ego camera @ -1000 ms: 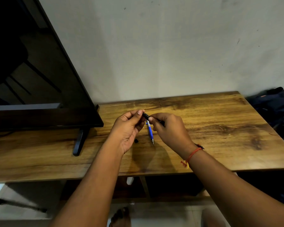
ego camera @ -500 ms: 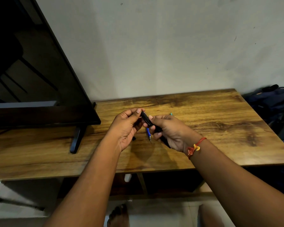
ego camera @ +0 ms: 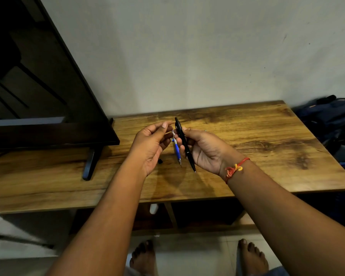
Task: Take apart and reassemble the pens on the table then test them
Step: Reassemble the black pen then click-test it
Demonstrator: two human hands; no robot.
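My right hand (ego camera: 205, 150) grips a black pen (ego camera: 184, 145) by its middle and holds it above the table, clip end up and tip pointing down toward me. My left hand (ego camera: 151, 144) hovers just left of the pen's top with fingers loosely curled; thumb and forefinger sit close together with nothing visible between them. A blue pen (ego camera: 177, 153) with a pale upper end lies on the wooden table (ego camera: 257, 136) between my hands, partly hidden by fingers. A small black piece (ego camera: 160, 161) lies on the table below my left hand.
A dark TV screen (ego camera: 48, 108) stands on the table's left half, its foot (ego camera: 90, 164) near my left forearm. A dark backpack (ego camera: 331, 120) sits beyond the table's right edge. A tiny green thing (ego camera: 205, 130) lies behind my right hand. My bare feet show below.
My left fingers have come off the black pen's top end. My right hand has turned the pen more upright and lifted it, palm now facing me.
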